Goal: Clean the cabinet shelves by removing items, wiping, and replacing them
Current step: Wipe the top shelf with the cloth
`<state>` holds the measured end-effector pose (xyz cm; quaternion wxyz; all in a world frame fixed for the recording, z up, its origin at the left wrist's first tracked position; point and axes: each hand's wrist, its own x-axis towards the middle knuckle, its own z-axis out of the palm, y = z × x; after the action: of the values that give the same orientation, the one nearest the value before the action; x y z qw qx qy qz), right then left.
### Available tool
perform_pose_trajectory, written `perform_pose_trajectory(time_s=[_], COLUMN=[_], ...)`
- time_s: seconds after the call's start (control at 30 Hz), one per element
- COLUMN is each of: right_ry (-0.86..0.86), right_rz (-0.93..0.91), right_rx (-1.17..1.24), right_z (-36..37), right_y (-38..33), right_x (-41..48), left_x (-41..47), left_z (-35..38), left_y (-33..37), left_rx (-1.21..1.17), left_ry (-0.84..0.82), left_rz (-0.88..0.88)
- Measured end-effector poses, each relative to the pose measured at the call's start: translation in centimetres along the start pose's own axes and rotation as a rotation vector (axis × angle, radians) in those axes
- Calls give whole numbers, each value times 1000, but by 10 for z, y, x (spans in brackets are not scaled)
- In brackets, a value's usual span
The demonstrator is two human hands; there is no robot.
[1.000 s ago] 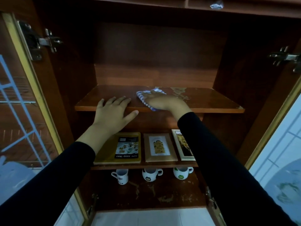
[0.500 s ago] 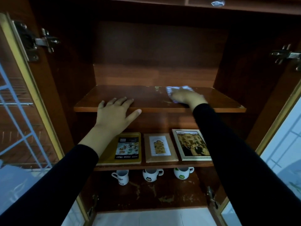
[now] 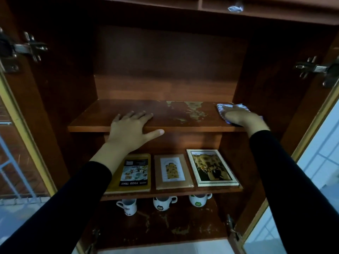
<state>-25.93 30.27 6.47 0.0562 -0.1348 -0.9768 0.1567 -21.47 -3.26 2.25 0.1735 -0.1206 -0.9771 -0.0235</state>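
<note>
Head view: open wooden cabinet with three brown shelves. The left hand (image 3: 131,130) lies flat, fingers spread and holding nothing, on the front edge of the worn brown upper shelf (image 3: 88,123). The right hand (image 3: 243,119) presses palm-down on a blue-and-white striped cloth (image 3: 221,108) at the far right end of that shelf, fingers extended over it rather than curled around it. On the middle shelf (image 3: 174,194) lie a yellow food-tray package (image 3: 134,173), a tan framed print (image 3: 172,171) and a white-framed photograph (image 3: 211,166), side by side. Three white ceramic mugs (image 3: 162,203) stand on the bottom shelf.
</note>
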Motion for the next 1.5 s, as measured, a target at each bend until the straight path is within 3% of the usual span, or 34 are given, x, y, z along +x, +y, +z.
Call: perform_pose_trajectory(time_s=[0.07, 0.23, 0.33, 0.43, 0.57, 0.63, 0.83, 0.93, 1.0, 1.1, 1.2, 1.27, 1.33, 1.5], right_ry=[8, -148, -238, -157, -70, -59, -108, -172, -205, -92, -4, -3, -25, -154], right_rz=[-53, -439, -511, -379, -61, -22, -386, -538, -504, -297, -38, -6, -98, -553], right_rx=[-56, -45, 76, 130, -161, -146, -109, -102, 25, 151, -18, -85, -91, 12], right_z=[10, 36, 32, 17, 0, 4, 52, 48, 32, 11, 0, 3, 14, 45], right_y=[-26, -109, -93, -38, 23, 14, -103, -103, -76, -19, 8, -15, -56, -131], right_x=[-4, -49, -49, -24, 7, 14, -17, -41, -36, -5, 28, 18, 6, -28], left_x=[1, 1, 1, 2, 3, 3, 2, 2, 2, 3, 4, 4, 3, 2], left_z=[0, -1, 0, 0, 2, 2, 1, 0, 0, 1, 2, 2, 2, 2], left_y=[1, 1, 1, 0, 0, 0, 1, 0, -2, -2, -2, -1, 0, 0], left_rx=[-29, -51, -38, -39, -28, -24, -21, -32, -43, -27, -24, -25, -27, -30], left_ry=[-28, -52, -61, -69, -57, -56, -54, -66, -66, -72, -75, -66, -58, -47], left_rz=[-8, -49, -43, -35, -23, -25, -40, -45, -34, -22, -32, -30, -32, -44])
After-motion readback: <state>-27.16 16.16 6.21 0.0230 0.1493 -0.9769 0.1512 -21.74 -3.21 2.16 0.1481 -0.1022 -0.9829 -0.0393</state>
